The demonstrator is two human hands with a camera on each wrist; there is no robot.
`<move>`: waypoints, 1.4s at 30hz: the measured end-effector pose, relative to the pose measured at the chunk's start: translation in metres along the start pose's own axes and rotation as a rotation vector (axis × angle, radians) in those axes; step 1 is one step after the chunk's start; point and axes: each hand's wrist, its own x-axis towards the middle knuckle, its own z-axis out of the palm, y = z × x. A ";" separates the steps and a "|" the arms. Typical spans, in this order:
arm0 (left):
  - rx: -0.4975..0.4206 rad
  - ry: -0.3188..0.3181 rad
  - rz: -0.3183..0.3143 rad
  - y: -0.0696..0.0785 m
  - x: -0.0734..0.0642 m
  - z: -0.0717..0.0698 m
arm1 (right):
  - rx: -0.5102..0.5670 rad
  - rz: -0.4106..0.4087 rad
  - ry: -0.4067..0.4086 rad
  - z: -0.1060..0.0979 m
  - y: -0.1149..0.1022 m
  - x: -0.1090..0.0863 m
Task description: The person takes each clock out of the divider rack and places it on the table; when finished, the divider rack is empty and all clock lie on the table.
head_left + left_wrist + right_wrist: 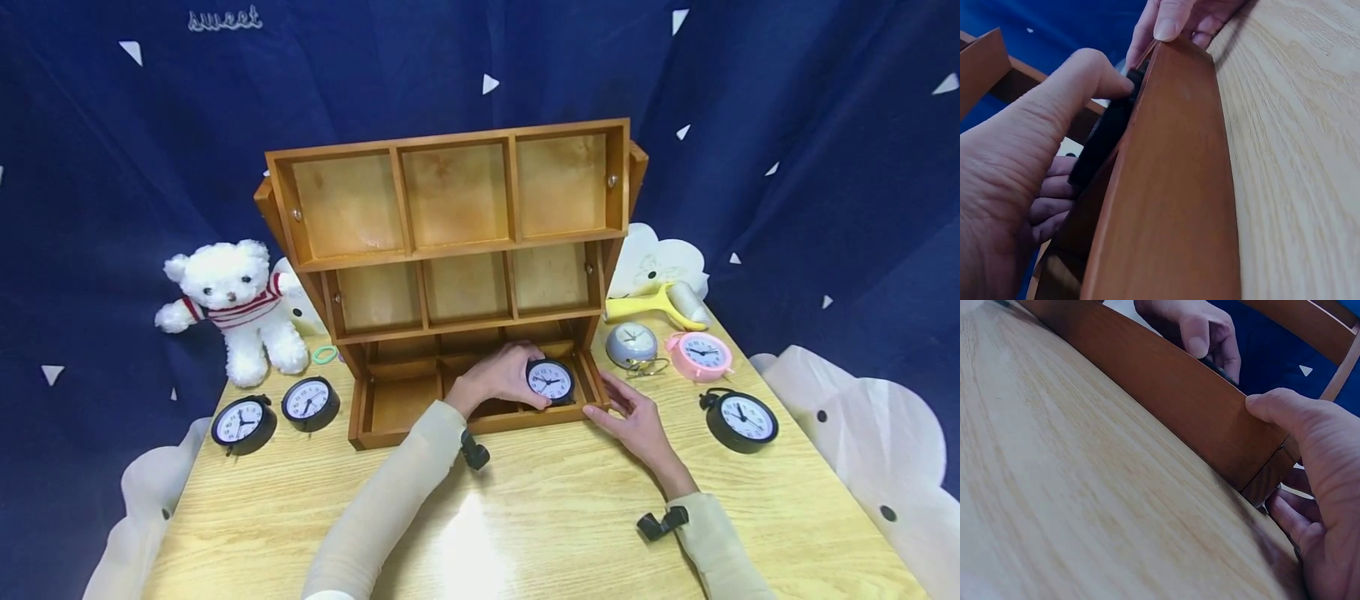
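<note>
A tiered wooden storage box [450, 429] stands opened out, two divided trays raised above its base. In the head view my left hand [502, 375] grips a round black alarm clock [550, 382] with a white dial at the base's right compartment. The left wrist view shows the thumb of that left hand [1029, 144] on the edge of the black clock [1107, 134], its fingers behind. My right hand [637, 421] holds the base's front right corner. In the right wrist view, the right hand's [1329, 469] thumb lies on the top edge and its fingers curl at the side.
Two black clocks [243, 425] and a white teddy bear [243, 308] are left of the box. Right of it are a grey clock [631, 344], a pink clock [701, 354], another black clock [742, 421] and a yellow-handled roller [652, 307]. Dark blue curtain [450, 58] hangs behind.
</note>
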 end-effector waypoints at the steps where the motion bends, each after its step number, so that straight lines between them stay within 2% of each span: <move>1: -0.005 0.011 -0.006 0.000 0.000 0.000 | -0.003 -0.002 0.000 0.000 0.000 0.000; 6: -0.015 0.072 -0.028 0.001 -0.003 0.000 | 0.002 -0.004 -0.006 0.000 -0.003 0.000; 14: 0.006 0.179 0.040 0.006 -0.006 0.000 | 0.012 -0.004 -0.009 0.001 -0.004 0.000; 23: -0.014 0.239 0.042 0.014 -0.021 -0.014 | 0.021 -0.019 -0.008 0.001 -0.006 -0.001; 28: -0.018 0.278 0.042 0.017 -0.035 -0.021 | -0.007 -0.012 0.002 0.001 -0.003 0.000; 36: 0.064 0.295 -0.071 0.015 -0.063 -0.032 | -0.029 -0.005 0.008 0.000 -0.001 0.001; 42: 0.071 0.325 -0.086 0.008 -0.085 -0.038 | -0.012 -0.003 0.009 0.000 0.001 0.000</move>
